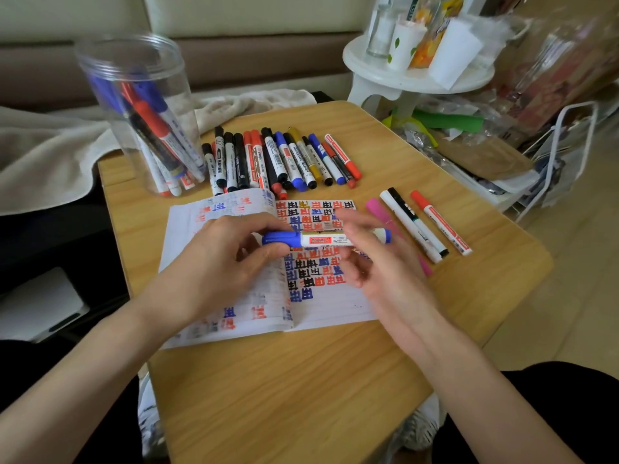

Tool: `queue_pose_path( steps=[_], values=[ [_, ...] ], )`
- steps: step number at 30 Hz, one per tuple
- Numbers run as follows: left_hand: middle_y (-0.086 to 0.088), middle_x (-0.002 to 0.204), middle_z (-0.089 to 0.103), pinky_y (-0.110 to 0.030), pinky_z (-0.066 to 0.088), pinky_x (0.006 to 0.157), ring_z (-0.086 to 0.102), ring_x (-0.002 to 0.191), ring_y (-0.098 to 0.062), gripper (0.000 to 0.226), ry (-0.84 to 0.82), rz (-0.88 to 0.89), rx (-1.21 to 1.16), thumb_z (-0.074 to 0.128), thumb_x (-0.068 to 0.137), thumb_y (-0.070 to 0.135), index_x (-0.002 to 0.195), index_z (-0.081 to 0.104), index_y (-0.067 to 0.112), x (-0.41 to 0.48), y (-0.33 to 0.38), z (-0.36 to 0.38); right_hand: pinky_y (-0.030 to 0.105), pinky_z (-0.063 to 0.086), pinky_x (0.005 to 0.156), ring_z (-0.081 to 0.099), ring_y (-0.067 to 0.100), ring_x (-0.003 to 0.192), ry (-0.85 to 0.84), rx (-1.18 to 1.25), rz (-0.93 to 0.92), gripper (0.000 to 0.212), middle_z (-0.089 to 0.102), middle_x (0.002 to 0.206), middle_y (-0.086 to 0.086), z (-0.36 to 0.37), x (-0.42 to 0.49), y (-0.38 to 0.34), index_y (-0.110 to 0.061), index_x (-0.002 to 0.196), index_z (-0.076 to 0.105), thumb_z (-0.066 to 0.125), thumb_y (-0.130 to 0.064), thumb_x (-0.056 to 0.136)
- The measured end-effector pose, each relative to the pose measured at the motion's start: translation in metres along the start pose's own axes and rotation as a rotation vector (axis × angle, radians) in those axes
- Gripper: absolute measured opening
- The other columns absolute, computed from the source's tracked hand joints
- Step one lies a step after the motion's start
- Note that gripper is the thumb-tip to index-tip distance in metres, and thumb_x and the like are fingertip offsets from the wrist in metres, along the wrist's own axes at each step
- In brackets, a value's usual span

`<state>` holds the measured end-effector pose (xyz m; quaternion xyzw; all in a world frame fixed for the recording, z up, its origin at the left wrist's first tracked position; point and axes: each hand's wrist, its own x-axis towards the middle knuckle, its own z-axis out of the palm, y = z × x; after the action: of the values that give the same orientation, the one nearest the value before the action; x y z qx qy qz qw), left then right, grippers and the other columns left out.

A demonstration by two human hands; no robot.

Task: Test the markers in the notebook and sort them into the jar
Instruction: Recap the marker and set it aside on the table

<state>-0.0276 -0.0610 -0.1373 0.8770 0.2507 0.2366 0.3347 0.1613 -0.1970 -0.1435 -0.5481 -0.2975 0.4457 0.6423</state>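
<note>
You are holding the blue marker (321, 240) level, just above the open notebook (328, 306). Its blue cap is pointing to your left and its blue tail end to your right. Your left hand (221, 256) is gripping the cap end, with thumb and fingers curled round it. Your right hand (378, 262) is sitting at the white barrel with its fingers spread and blurred. You cannot tell whether it is grasping the barrel or only brushing against it.

The notebook is lying flat in the middle of the wooden table (301, 380). Rows of red, blue and black test marks are covering the upper part of its right page, and fainter marks are showing on the left page.

Just beyond the notebook, a row of markers (278, 159) is lying side by side, with black, red, blue and yellow caps among them. To the right of the notebook, 4 more markers (422, 222) are lying together at a slant: 1 pink, 2 white-barrelled and 1 red-capped.

The clear jar (140, 112) is standing upright at the table's far left corner, with blue, red and black markers leaning inside it. A pale blanket (50, 145) is lying behind the jar. A white stool (402, 78) carrying cups and bottles is standing past the table's far right corner.
</note>
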Motion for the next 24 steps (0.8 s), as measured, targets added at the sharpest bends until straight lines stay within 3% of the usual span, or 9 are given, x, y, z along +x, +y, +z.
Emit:
queue_pose_path(
  steps=[3, 6, 9, 11, 17, 21, 24],
  values=[
    [0.041, 0.077, 0.06, -0.01, 0.037, 0.057, 0.057, 0.064, 0.007, 0.017, 0.064, 0.02, 0.053, 0.065, 0.092, 0.036, 0.109, 0.071, 0.037, 0.0, -0.002, -0.004, 0.028, 0.05, 0.072, 0.063, 0.018, 0.077, -0.007, -0.092, -0.051, 0.029, 0.071, 0.086, 0.006, -0.004, 0.001, 0.0, -0.019, 0.109, 0.08, 0.081, -0.03, 0.082],
    [0.04, 0.076, 0.06, -0.011, 0.04, 0.064, 0.057, 0.07, 0.012, 0.02, 0.11, 0.048, 0.145, 0.072, 0.091, 0.028, 0.11, 0.075, 0.034, -0.002, -0.005, -0.006, 0.023, 0.056, 0.069, 0.073, 0.016, 0.075, -0.025, -0.292, -0.116, 0.03, 0.08, 0.096, 0.001, -0.007, 0.007, 0.001, -0.017, 0.111, 0.08, 0.081, -0.022, 0.081],
    [0.025, 0.098, 0.068, -0.001, 0.039, 0.079, 0.056, 0.088, 0.008, 0.023, 0.137, 0.087, 0.176, 0.073, 0.092, 0.022, 0.114, 0.076, 0.026, -0.002, -0.003, -0.003, 0.024, 0.058, 0.073, 0.074, 0.018, 0.074, -0.022, -0.338, -0.161, 0.033, 0.08, 0.089, 0.005, -0.01, 0.01, 0.0, -0.017, 0.113, 0.079, 0.081, -0.021, 0.081],
    [0.016, 0.105, 0.073, -0.005, 0.041, 0.084, 0.061, 0.096, 0.001, 0.023, 0.147, 0.104, 0.16, 0.072, 0.093, 0.022, 0.115, 0.075, 0.024, -0.001, -0.001, -0.002, 0.025, 0.059, 0.074, 0.073, 0.019, 0.072, -0.019, -0.341, -0.187, 0.033, 0.079, 0.083, 0.009, -0.011, 0.011, 0.0, -0.015, 0.115, 0.078, 0.08, -0.02, 0.082],
    [0.02, 0.097, 0.068, 0.001, 0.038, 0.081, 0.059, 0.089, 0.004, 0.023, 0.2, 0.079, 0.146, 0.073, 0.092, 0.011, 0.113, 0.076, 0.018, -0.001, 0.002, 0.001, 0.025, 0.058, 0.07, 0.07, 0.018, 0.068, -0.034, -0.335, -0.23, 0.025, 0.077, 0.079, 0.011, -0.006, 0.017, 0.001, -0.016, 0.112, 0.079, 0.08, -0.013, 0.087],
    [0.035, 0.085, 0.063, -0.003, 0.04, 0.074, 0.059, 0.079, 0.013, 0.021, 0.151, 0.051, 0.131, 0.07, 0.093, 0.026, 0.113, 0.074, 0.025, 0.003, -0.002, -0.002, 0.025, 0.058, 0.069, 0.071, 0.014, 0.07, -0.045, -0.379, -0.243, 0.024, 0.077, 0.078, 0.003, -0.006, 0.02, -0.003, -0.017, 0.112, 0.079, 0.079, -0.015, 0.088],
    [0.033, 0.083, 0.068, -0.019, 0.05, 0.066, 0.065, 0.069, -0.002, 0.028, 0.104, 0.003, 0.024, 0.065, 0.087, 0.044, 0.112, 0.072, 0.032, 0.009, -0.001, -0.011, 0.037, 0.063, 0.076, 0.075, 0.018, 0.081, -0.096, -0.441, -0.268, 0.023, 0.078, 0.094, -0.006, -0.007, 0.026, -0.011, -0.022, 0.113, 0.078, 0.078, -0.015, 0.09]
  ],
)
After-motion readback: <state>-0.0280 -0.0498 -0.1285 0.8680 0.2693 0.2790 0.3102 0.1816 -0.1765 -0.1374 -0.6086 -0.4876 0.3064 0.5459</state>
